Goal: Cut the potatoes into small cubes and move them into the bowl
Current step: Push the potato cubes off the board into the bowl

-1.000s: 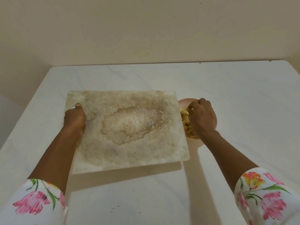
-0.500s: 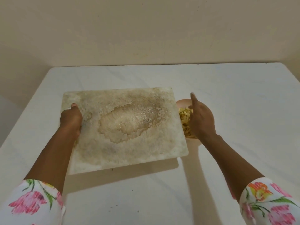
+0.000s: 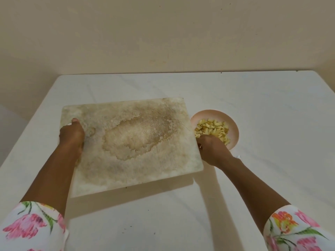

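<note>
The stained white cutting board (image 3: 130,145) has nothing on it, and its near edge casts a wide shadow on the table. My left hand (image 3: 71,136) grips its left edge, thumb on top. The pink bowl (image 3: 233,127) stands just right of the board, holding several pale yellow potato cubes (image 3: 212,129). My right hand (image 3: 213,151) sits knuckles-up between the board's right edge and the bowl's near rim. Its fingers curl downward out of sight, so I cannot tell what they touch.
The white table (image 3: 272,109) runs to a beige wall at the back, and its right edge shows at far right. A tiny white scrap (image 3: 238,156) lies by my right wrist. Both my sleeves are floral.
My right hand left the top of the bowl and dropped to the gap beside the board, uncovering the cubes. The board shifted slightly left. My left hand kept its grip.
</note>
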